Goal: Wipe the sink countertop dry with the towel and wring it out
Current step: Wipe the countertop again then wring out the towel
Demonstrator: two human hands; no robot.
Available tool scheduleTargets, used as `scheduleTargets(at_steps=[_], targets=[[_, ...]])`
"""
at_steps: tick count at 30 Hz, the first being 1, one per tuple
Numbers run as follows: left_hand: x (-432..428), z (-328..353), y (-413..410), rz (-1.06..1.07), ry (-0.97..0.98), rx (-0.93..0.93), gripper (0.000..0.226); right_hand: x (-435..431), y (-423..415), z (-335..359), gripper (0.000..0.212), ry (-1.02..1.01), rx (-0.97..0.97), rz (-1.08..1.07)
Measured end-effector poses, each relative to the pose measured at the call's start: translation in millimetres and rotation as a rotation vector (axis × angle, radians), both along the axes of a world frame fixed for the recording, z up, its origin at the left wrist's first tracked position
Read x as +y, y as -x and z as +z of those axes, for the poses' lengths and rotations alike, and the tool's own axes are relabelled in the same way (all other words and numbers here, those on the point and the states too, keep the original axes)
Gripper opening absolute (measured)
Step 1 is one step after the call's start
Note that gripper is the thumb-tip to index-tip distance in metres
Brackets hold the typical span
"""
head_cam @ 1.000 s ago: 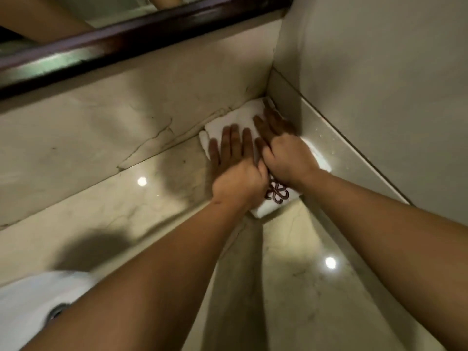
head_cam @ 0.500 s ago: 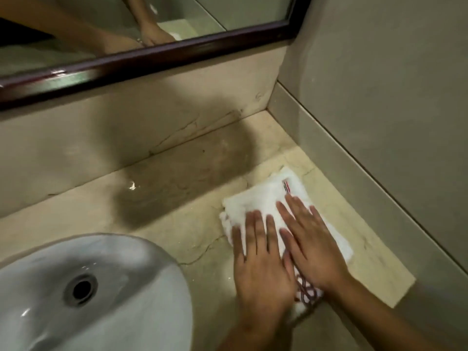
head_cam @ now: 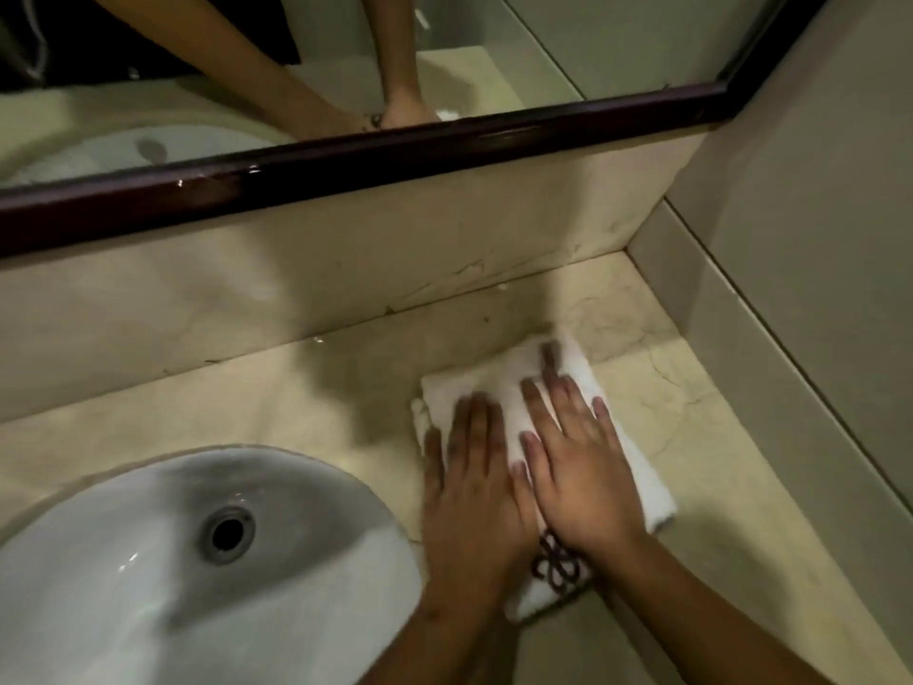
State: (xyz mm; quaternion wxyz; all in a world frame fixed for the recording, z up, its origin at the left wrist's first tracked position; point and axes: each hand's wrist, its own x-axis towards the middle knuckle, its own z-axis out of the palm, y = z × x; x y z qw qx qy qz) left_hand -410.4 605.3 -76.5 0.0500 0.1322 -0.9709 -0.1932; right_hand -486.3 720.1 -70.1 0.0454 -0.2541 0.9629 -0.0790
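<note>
Beige marble surface (head_cam: 276, 402) fills most of the view and meets a matching upstand (head_cam: 247, 289) at the back and a plain wall (head_cam: 815, 190) on the right.

Count: 1 mirror (head_cam: 617, 37), above the upstand, in a dark glossy frame (head_cam: 395, 155). It reflects two forearms and part of the basin.

Count: 1 sink (head_cam: 123, 561), white, oval, set into the surface at lower left.

Count: 1 towel (head_cam: 499, 393), white, folded to an oblong. It lies flat on the surface, just right of the sink rim. It is near the rear right corner but apart from both upstand and wall.

Count: 2 hands, side by side on top of the towel. The left hand (head_cam: 474, 491) covers its left half, next to the sink. The right hand (head_cam: 578, 467) covers the centre.

Grip, both hands: released. Palms are down, fingers are straight and slightly spread, and they press on the cloth without curling round it. The fingertips are blurred.

Towel relative to grip: underneath both palms. White cloth shows beyond the fingertips, to the right of the right hand, and between the wrists.

Count: 1 drain (head_cam: 228, 534), a dark round hole in the sink.

Count: 1 emblem (head_cam: 556, 566), a dark looped design at the towel's near end, between the wrists.
</note>
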Motion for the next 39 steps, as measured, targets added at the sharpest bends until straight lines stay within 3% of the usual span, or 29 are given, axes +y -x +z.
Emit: scheduleTargets(at_steps=[5, 12, 20, 24, 28, 32, 39], targets=[[-70, -11, 80, -0.06, 0.105, -0.011, 0.064, -64, 76, -6, 0.061, 0.035, -0.041, -0.05], [-65, -4, 84, -0.023, 0.133, -0.036, 0.065, -56, 76, -4, 0.064, 0.031, 0.021, -0.011], [54, 5, 30, -0.088, 0.027, -0.012, 0.061, 70, 4, -12, 0.06, 0.023, 0.036, -0.048], [113, 2, 17, -0.051, 0.044, 0.012, 0.058, 144, -18, -16, 0.058, -0.02, 0.247, -0.043], [112, -7, 21, 0.013, 0.086, 0.026, 0.063, 146, 4, -18, 0.058, -0.048, 0.341, 0.094], [99, -7, 30, 0.03, 0.062, 0.013, 0.073, 128, 22, -25, 0.058, 0.003, 0.275, 0.172], [9, -1, 48, 0.128, 0.037, -0.006, 0.068, 28, 52, -4, 0.061, 0.003, 0.027, 0.243]])
